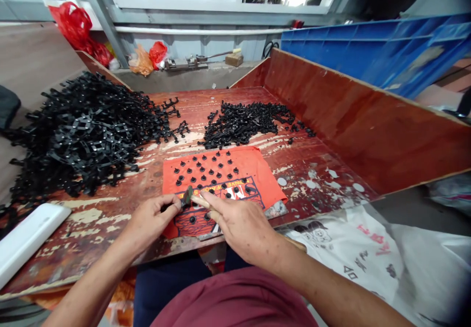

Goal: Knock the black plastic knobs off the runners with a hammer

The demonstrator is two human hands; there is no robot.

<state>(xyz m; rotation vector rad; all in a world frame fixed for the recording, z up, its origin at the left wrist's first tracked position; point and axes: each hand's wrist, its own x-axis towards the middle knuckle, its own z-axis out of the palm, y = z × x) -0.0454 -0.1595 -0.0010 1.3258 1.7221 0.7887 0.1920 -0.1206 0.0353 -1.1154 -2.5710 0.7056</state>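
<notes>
My left hand [156,215] pinches a small black part at the near left of an orange cloth [265,170]. Beside it, my right hand [241,221] is closed on a tool with a light handle [200,201] and a dark end [188,194], which meets the black part. Rows of small black round pieces [211,172] stand on the cloth. A large heap of black linked parts [91,131] lies to the left, and a smaller heap of black pieces [245,121] lies behind the cloth.
A white box-like object [31,236] lies at the table's left edge. A reddish wooden board [349,116] walls the right side, with a blue crate [342,47] behind it. White sacks [353,248] sit at the lower right. Metal tools [187,63] rest on the back ledge.
</notes>
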